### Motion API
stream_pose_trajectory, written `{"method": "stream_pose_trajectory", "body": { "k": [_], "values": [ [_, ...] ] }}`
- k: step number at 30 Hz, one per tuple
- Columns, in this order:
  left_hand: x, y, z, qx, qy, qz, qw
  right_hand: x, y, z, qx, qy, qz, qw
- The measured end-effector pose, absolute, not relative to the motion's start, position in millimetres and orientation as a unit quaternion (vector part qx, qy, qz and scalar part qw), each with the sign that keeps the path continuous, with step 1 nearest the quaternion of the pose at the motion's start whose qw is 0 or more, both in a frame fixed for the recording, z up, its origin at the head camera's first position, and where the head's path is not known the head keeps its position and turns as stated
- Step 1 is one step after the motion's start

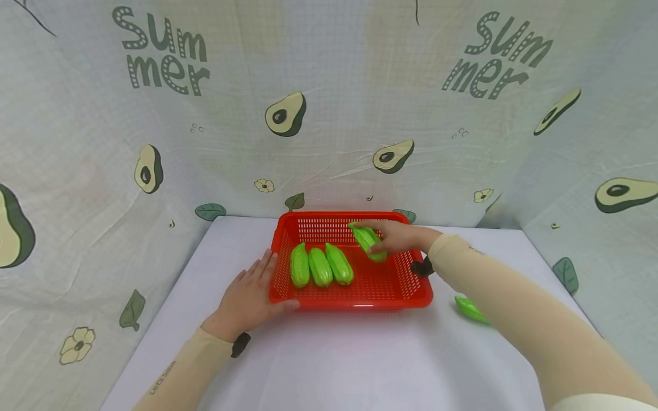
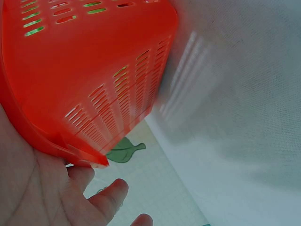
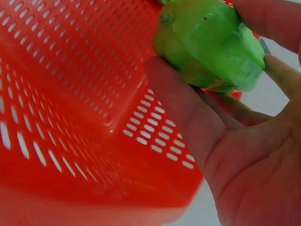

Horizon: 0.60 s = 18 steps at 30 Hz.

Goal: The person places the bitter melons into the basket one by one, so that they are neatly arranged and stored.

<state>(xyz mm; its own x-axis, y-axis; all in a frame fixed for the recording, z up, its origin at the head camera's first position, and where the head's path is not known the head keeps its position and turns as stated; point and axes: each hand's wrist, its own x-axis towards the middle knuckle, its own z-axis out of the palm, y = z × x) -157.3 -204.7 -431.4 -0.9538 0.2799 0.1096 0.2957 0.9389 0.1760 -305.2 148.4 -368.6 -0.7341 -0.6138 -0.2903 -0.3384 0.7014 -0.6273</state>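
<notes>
My right hand [image 1: 401,235] holds a green ridged gourd [image 1: 364,238] inside the right half of a red plastic basket [image 1: 354,304]. In the right wrist view, its thumb and fingers lie around the gourd's blunt end [image 3: 211,42], above the basket floor. Three similar gourds [image 1: 321,267] lie side by side in the basket's left half. My left hand [image 1: 247,302] rests against the basket's front left corner, fingers extended along the left side and thumb at the front rim. The left wrist view shows its palm touching the rim [image 2: 51,149].
Another green gourd [image 1: 470,309] lies on the white table [image 1: 329,359] right of the basket, partly hidden by my right forearm. A cloth backdrop [image 1: 339,103] printed with avocados and leaves rises behind the table and at both sides.
</notes>
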Motion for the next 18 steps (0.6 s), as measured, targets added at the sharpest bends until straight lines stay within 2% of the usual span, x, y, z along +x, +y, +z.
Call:
{"method": "stream_pose_trajectory", "body": {
  "k": [8,18],
  "values": [
    [-157.4,-205.2,-432.3,-0.148,-0.983,-0.094,0.045,-304.7,140.2,-379.3,-0.234,0.891,-0.275,0.277],
    [-156.8,-204.9,-431.4,-0.148,-0.984,-0.093,0.045,-305.8,134.3,-390.8,-0.247,0.889,-0.250,0.293]
  ]
}}
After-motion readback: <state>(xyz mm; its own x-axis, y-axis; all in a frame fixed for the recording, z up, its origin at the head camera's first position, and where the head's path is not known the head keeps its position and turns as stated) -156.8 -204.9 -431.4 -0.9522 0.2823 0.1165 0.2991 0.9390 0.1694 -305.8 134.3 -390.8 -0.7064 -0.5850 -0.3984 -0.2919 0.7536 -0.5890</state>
